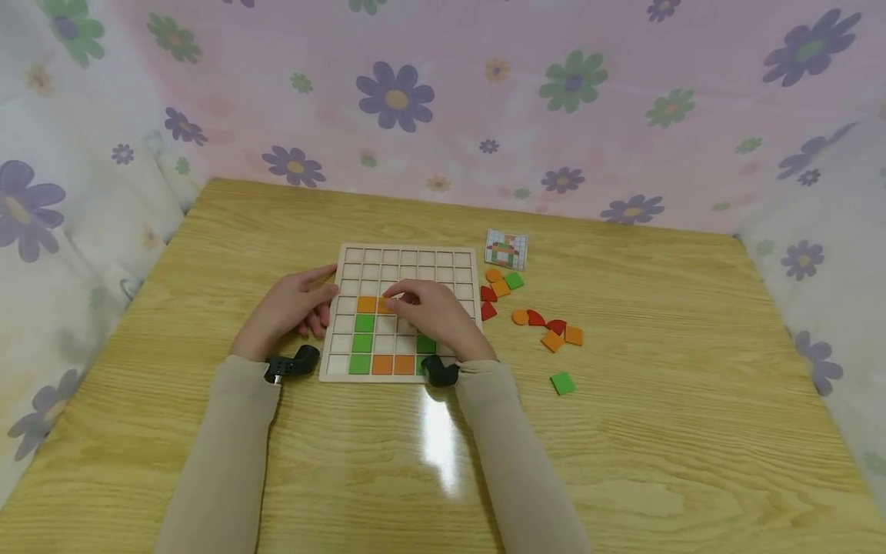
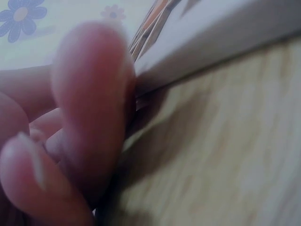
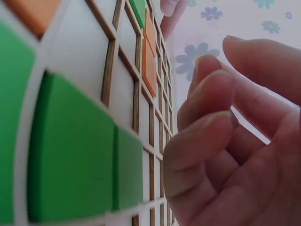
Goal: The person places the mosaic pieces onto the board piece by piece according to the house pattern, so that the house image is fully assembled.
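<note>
Flowered cloth backdrop, wooden bench, gridded board under two hands

Pale pink flower-print cloth (image 1: pixel 457 38) behind, wooden bench (image 1: pixel 657 462) in front. Pale gridded board (image 1: pixel 336 323) lies flat on the bench, between and under the hands.

Left-hand grip (image 1: pixel 282 308): beside board's left edge, thumb and index finger reaching the edge, other fingers bent below; fingers relaxed, not clasping. Left wrist view has one digit up against the board's side; exact contact blurry.

Right-hand grip (image 1: pixel 439 312): over board's middle, fingers loosely bent, thumb apart from the fingertips, not pinching. In head view the fingertips overlap the orange tile (image 1: pixel 383 306); right wrist view has that tile in its cell, hand slightly off it.

Already in cells: second orange tile (image 1: pixel 367 305) next to it on the left, three green tiles (image 1: pixel 363 343) in a column below that one, two orange tiles (image 1: pixel 393 365) in the bottom row. Right wrist view adds a line of three green tiles (image 3: pixel 70 155), partly covered in head view.

Right of board, loose on bench: green squares (image 1: pixel 564 383), orange squares (image 1: pixel 574 335), orange discs (image 1: pixel 520 316), red curved pieces (image 1: pixel 535 318). Printed pattern card (image 1: pixel 507 249) near board's top right corner. Beige sleeves (image 1: pixel 231 454), black wrist cameras (image 1: pixel 294 362).
</note>
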`<state>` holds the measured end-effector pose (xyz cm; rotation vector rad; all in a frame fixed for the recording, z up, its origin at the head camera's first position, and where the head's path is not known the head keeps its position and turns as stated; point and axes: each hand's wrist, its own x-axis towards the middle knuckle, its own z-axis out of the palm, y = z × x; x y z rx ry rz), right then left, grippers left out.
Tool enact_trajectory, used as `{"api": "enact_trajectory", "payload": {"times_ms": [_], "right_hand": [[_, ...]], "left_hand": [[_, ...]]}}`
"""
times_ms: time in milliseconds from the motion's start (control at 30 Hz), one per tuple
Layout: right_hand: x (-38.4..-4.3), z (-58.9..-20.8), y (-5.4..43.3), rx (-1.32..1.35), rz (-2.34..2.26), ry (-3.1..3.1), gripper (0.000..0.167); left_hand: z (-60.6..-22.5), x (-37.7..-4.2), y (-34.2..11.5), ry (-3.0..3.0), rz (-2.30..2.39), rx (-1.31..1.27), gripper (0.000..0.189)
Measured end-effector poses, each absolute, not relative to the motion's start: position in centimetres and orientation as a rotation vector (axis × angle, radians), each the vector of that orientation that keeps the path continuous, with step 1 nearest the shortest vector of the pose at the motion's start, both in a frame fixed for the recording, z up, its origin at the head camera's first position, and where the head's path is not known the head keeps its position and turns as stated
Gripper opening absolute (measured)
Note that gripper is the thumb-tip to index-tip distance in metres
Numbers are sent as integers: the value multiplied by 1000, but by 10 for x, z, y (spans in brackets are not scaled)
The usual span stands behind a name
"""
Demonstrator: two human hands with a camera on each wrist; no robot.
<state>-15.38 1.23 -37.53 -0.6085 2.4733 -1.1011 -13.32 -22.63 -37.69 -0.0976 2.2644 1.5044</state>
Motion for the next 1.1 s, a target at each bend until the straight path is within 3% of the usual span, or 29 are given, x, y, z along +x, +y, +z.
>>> {"api": "enact_trajectory", "payload": {"times_ms": [333,767,1100], "right_hand": [[-144,-371,28,-590,-1077,2521,18],[-133,-370,54,-499,-1075,2526,20],[-124,-370,81,-449,-1038,2528,20]], "left_hand": [[-369,-130,-225,2258,1524,-124,53],[-402,-142,-237,2285,1502,-126,54],[-402,-142,-236,2332,1465,-99,53]]}}
